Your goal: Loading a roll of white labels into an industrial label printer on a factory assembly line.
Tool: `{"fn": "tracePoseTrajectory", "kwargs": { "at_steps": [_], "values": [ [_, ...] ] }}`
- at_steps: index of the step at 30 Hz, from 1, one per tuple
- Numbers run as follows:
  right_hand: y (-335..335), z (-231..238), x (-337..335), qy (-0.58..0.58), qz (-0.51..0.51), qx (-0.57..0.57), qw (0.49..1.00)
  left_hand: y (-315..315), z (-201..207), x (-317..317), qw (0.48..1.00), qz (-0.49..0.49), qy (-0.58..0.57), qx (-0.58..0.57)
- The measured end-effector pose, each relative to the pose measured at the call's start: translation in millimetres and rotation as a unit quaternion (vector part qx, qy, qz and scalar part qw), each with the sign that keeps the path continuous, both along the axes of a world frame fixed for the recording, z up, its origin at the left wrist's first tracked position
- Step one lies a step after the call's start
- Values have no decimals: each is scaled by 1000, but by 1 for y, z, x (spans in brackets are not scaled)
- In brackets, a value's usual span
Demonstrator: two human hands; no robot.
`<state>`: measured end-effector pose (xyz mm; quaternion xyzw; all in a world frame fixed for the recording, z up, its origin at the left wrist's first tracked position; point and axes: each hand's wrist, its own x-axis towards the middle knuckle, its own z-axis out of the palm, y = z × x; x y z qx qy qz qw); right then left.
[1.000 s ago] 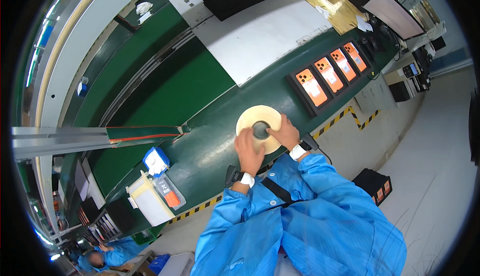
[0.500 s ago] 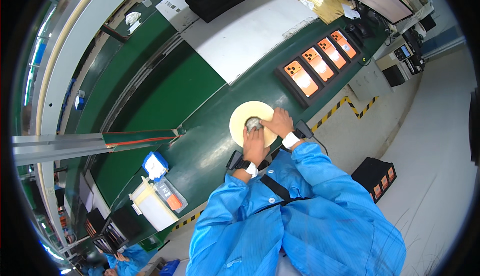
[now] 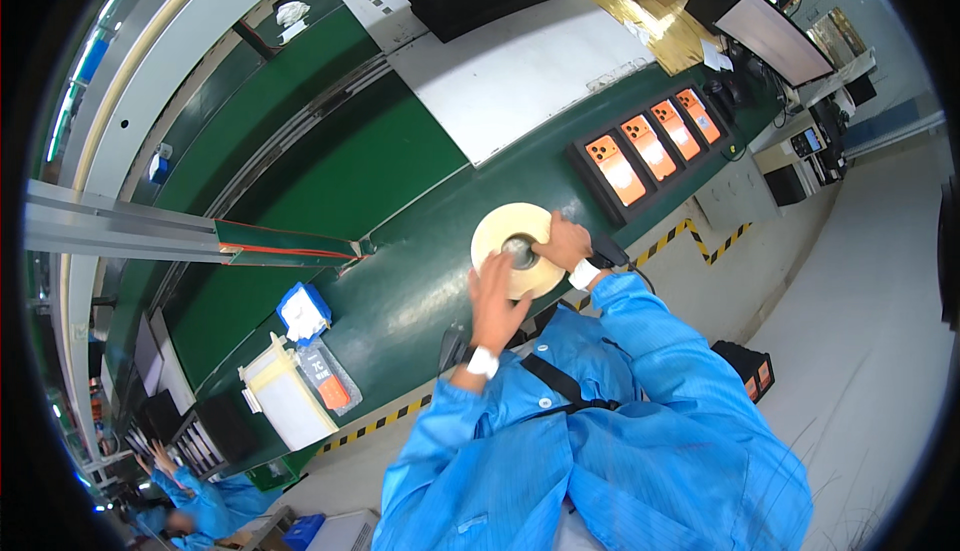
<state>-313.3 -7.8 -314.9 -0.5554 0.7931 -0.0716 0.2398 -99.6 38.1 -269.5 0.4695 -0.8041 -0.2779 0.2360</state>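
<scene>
A wide cream-coloured roll point(image 3: 500, 226), perhaps of tape or labels, lies on the green workbench in front of me, with a greyish round core point(image 3: 521, 249) in its middle. My right hand point(image 3: 566, 242) grips the roll's right side, its fingers bent over the ring near the core. At the near left edge of the roll is my left hand point(image 3: 494, 303), fingers apart and slightly blurred, holding nothing. Whether those fingertips touch the roll, I cannot tell.
A black tray point(image 3: 600, 183) with several orange phones or phone-shaped pieces lies to the right. Left are a blue box point(image 3: 318, 301) with white contents, a bagged orange item point(image 3: 333, 391) and a cream-edged board point(image 3: 290, 411). A metal post point(image 3: 130, 226) reaches in from the left.
My left hand has drawn back from the core to the left and its fingers have spread. My right hand stays on the roll. The whole view has shifted slightly.
</scene>
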Motion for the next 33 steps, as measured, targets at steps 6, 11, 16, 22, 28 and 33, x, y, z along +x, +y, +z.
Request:
{"fn": "tracePoseTrajectory", "kwargs": {
  "at_steps": [6,11,16,22,28,33],
  "values": [
    [41,26,-10,-94,-12,17,995,34,-8,96,838,277,325,338],
    [79,80,6,-220,-27,-52,974,48,6,92,782,147,375,476],
    [105,141,7,-267,-64,-63,960,54,59,83,678,86,463,564],
    [128,168,-7,-339,-96,-98,931,54,80,63,636,38,499,588],
    [140,183,-20,-310,-88,-87,943,68,90,48,615,78,518,590],
    [144,168,-40,-440,-38,-101,892,74,137,29,749,-41,391,533]
  ]
}}
